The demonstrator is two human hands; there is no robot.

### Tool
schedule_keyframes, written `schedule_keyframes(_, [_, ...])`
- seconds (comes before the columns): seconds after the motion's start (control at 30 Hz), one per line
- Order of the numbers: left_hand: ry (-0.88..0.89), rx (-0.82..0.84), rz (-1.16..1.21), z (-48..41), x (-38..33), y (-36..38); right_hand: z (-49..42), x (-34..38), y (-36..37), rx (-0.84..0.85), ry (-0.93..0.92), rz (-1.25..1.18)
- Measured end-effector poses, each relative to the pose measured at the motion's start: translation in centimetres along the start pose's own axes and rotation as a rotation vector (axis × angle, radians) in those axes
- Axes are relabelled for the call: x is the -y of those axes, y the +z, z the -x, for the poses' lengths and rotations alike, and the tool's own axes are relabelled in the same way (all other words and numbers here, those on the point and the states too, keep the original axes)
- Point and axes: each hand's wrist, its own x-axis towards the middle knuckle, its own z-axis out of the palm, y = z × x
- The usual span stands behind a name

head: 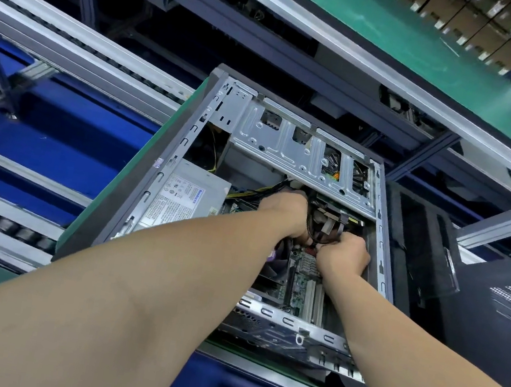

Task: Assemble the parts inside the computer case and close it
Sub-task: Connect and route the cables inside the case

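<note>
Lying on green mat (102, 202) among rails (71, 40): computer case (275, 143).

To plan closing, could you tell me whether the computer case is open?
Open: the computer case lies uncovered, its power supply and motherboard exposed.

light: bright, even (overhead) | case interior shadowed | edges: motion-blurred, wide-angle bent | centre sharp
</note>
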Motion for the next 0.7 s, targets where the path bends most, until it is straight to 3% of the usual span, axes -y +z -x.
schedule_keyframes(0.17, [0.003,0.064,-0.038,-0.6,-0.6,0.3,0.0,0.1,0.0,-0.016,0.021,-0.036])
schedule_keyframes(0.47, [0.046,-0.119,-0.062,-0.6,-0.3,2.4,0.6,-0.1,-0.2,-0.083,-0.024,-0.029])
schedule_keyframes(0.7, [-0.049,-0.129,-0.029,-0.4,-0.4,2.8,0.9,0.5,-0.1,-0.040,0.103,-0.293])
